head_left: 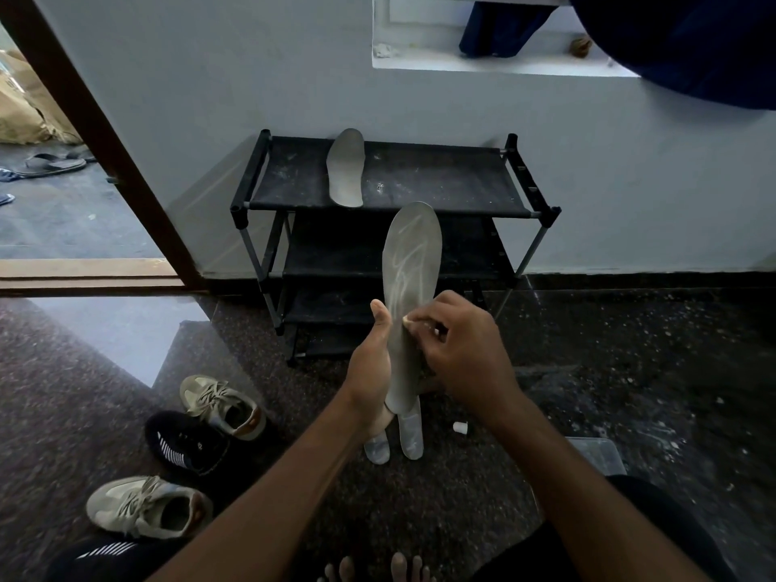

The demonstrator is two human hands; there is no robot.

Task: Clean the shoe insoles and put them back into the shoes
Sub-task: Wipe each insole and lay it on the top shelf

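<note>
My left hand [369, 371] holds a grey insole [409, 266] upright by its heel half, thumb along its left edge. My right hand [466, 350] pinches a small pale object against the insole's face, which bears whitish streaks. A second grey insole [346, 168] lies on the top shelf of the black shoe rack [441, 178]. Two more pale insoles [409, 434] lie on the floor below my hands, partly hidden. Two beige sneakers [222, 405] [147, 508] and a black sneaker [184, 443] sit on the floor at the left.
A small white cap [460, 427] and a clear plastic lid or box [596, 453] lie on the dark speckled floor to my right. An open doorway [63, 203] with sandals beyond is at the left. A wall niche [483, 56] sits above the rack. My toes show at the bottom edge.
</note>
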